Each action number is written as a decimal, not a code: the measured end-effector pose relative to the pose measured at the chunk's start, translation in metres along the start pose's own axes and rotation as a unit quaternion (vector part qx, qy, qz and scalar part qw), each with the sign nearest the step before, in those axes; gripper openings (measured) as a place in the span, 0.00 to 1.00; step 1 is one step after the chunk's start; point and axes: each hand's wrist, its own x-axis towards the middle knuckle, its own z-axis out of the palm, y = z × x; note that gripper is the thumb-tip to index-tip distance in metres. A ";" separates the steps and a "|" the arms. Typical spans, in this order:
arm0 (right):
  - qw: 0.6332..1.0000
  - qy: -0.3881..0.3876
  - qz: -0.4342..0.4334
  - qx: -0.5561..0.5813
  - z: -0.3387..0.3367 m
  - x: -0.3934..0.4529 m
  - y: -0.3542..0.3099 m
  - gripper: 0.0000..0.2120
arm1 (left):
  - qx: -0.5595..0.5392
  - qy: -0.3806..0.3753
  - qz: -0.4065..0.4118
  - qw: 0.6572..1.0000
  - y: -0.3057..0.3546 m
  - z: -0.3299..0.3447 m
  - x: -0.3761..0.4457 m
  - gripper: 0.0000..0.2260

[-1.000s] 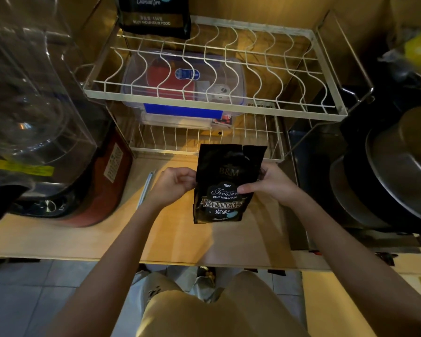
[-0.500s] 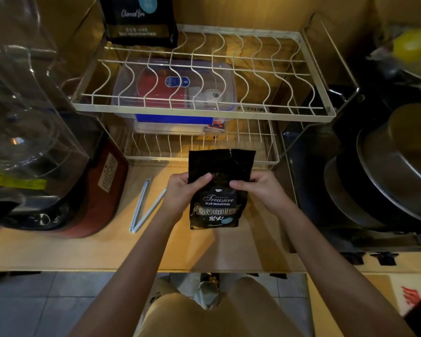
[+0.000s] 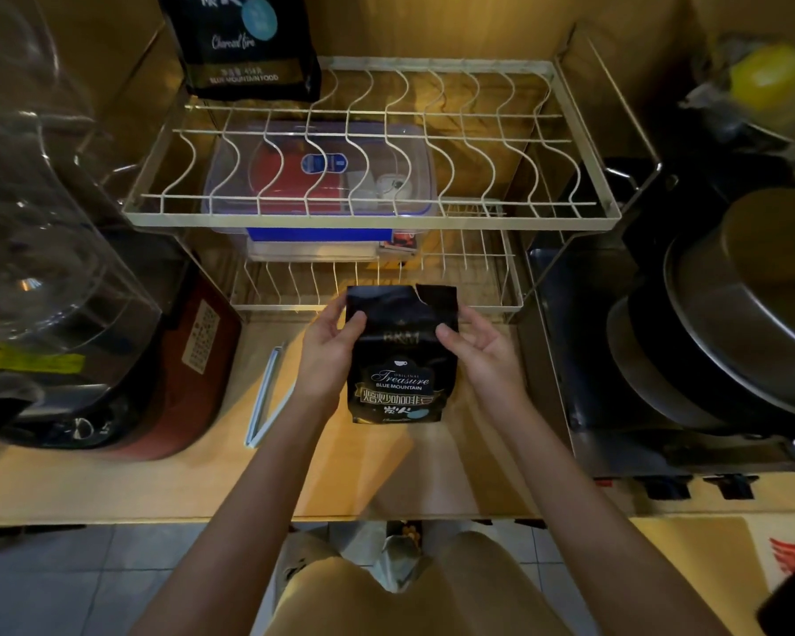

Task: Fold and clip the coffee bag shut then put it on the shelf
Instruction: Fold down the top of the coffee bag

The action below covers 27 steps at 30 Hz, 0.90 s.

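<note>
A small black coffee bag (image 3: 398, 360) stands upright on the wooden counter, its torn top edge unfolded. My left hand (image 3: 329, 348) grips the bag's upper left side, thumb on the front. My right hand (image 3: 476, 348) holds the upper right side with thumb on the front and fingers behind. A pale blue bag clip (image 3: 267, 397) lies on the counter just left of my left wrist. The white wire shelf (image 3: 372, 213) stands behind the bag, with two tiers.
A larger black coffee bag (image 3: 244, 43) stands on the top tier's back left. A clear plastic box (image 3: 322, 176) sits on the lower tier. A clear jug on a red base (image 3: 175, 374) stands left; stacked pans (image 3: 730, 323) on a stove stand right.
Both hands have shifted up the bag's sides and now hold its upper part. The bag stands a little more upright and square to me.
</note>
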 end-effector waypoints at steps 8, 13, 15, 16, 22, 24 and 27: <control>0.998 0.031 -0.053 -0.029 0.009 -0.009 -0.002 0.09 | 0.055 0.046 0.024 0.997 -0.002 -0.002 0.000 0.11; 0.994 -0.068 -0.029 -0.083 -0.006 -0.004 -0.005 0.12 | 0.087 -0.027 0.014 0.996 -0.002 -0.017 -0.004 0.07; 0.990 -0.091 -0.019 -0.102 -0.012 -0.003 -0.005 0.14 | 0.125 -0.053 0.014 0.991 -0.005 -0.022 -0.004 0.12; 0.988 -0.096 -0.016 -0.122 -0.014 -0.002 -0.005 0.15 | 0.148 -0.055 0.020 0.987 -0.006 -0.023 -0.005 0.13; 0.948 -0.071 -0.073 -0.301 -0.021 0.004 -0.002 0.11 | 0.211 -0.033 0.050 0.976 -0.009 -0.029 -0.004 0.07; 0.943 -0.060 -0.083 -0.317 -0.020 0.007 -0.003 0.09 | 0.174 -0.037 0.040 0.983 -0.007 -0.027 -0.005 0.06; 0.960 -0.065 -0.088 -0.259 -0.018 0.007 -0.006 0.10 | 0.131 -0.040 0.027 0.990 -0.006 -0.026 -0.004 0.07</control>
